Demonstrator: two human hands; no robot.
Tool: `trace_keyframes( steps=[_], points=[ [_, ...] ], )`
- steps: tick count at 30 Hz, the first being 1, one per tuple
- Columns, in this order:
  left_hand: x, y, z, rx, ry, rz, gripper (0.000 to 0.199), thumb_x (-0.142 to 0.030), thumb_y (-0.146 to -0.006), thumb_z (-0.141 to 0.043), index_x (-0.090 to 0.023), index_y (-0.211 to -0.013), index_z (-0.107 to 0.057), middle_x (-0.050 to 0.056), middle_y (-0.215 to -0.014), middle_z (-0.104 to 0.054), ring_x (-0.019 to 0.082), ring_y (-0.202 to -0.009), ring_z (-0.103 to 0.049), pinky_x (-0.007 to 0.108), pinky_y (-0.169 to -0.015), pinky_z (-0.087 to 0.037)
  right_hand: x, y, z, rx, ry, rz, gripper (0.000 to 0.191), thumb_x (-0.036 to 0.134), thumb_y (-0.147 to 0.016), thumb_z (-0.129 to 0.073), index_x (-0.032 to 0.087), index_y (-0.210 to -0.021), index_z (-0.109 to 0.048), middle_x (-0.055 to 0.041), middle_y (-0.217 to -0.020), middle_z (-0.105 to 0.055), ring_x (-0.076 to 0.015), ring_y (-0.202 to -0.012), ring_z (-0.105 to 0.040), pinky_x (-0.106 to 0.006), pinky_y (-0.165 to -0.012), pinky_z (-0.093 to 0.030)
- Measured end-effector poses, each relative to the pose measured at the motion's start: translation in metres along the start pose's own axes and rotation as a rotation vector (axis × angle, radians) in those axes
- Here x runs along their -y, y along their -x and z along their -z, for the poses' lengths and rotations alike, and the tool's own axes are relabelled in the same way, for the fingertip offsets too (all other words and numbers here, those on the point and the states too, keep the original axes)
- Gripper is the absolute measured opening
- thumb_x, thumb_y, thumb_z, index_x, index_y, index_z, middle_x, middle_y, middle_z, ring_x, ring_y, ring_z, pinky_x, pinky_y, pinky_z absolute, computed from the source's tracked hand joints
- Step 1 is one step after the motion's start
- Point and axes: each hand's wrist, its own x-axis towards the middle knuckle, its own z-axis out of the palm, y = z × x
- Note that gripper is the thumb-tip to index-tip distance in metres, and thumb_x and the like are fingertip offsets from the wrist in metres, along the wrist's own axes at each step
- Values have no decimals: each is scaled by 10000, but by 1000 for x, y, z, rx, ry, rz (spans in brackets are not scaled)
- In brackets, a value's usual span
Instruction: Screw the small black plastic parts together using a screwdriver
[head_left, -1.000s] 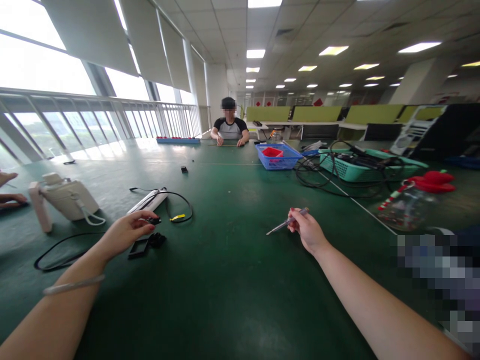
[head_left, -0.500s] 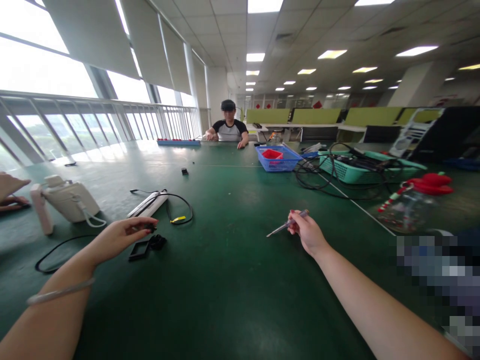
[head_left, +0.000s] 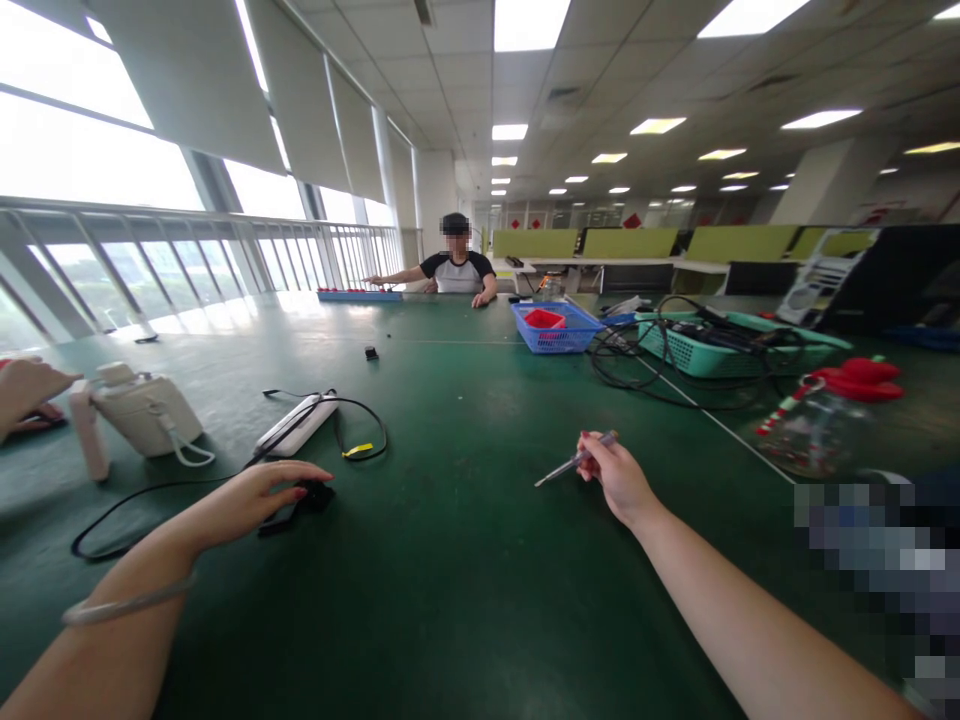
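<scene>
My right hand [head_left: 615,480] grips a slim screwdriver [head_left: 555,473], its metal tip pointing left and slightly down above the green table [head_left: 450,580]. On the left, my left hand [head_left: 262,500] is low over a few small black parts [head_left: 321,496], thumb and fingers closed about one of them. Part of a black square frame [head_left: 277,518] shows beneath that hand; the fingers hide the rest. Just beyond lies a long white device [head_left: 296,425] with a black cable [head_left: 379,410] looped over it, a yellow tag [head_left: 358,450] on the cable.
A beige bottle [head_left: 154,410] stands at left, near another person's hand [head_left: 34,390]. To the right are a blue basket [head_left: 562,335], a green basket [head_left: 720,360] with cables, and a red-lidded jar [head_left: 825,430]. A person [head_left: 457,265] sits across the table by a blue strip [head_left: 360,295].
My left hand has lowered with a small black part onto the other black pieces, covering more of the frame. My right hand keeps its screwdriver grip. The person opposite has stretched an arm leftward.
</scene>
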Motion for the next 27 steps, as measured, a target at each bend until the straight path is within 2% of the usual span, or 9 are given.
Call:
trace_keyframes(
  steps=[8,15,23,27],
  points=[
    [5,-4,-3,15,-13,16,440,-545,-757,-580,-282,-1085,-711,42,-1169,-683,319,-1135,-576,464,-1042,-413,-4,-2,3,4,-1,2,322,476,-738,-737,177,-697,-621,8,-621,-552,-109,-517,-484,-248,-463,-420],
    [16,-6,-4,42,-98,-63,421,-498,-821,-528,-266,-1134,-687,41,-1207,-664,280,-1140,-587,404,-1026,-447,-7,-3,4,5,-10,14,317,476,-737,-739,181,-705,-627,9,-604,-545,-110,-521,-481,-243,-457,-419],
    [18,-6,-7,36,-62,-39,430,-498,-837,-494,-270,-1149,-683,45,-1207,-666,292,-1142,-589,435,-1023,-451,-4,-1,3,9,-9,3,324,480,-739,-736,177,-703,-629,6,-620,-546,-112,-530,-481,-247,-470,-423],
    [20,-8,-8,33,-89,-56,400,-472,-837,-504,-280,-1135,-690,36,-1205,-670,274,-1139,-596,394,-1019,-455,-5,-2,4,14,-10,-2,315,474,-757,-723,179,-706,-625,12,-610,-539,-109,-531,-481,-241,-476,-418]
  ],
)
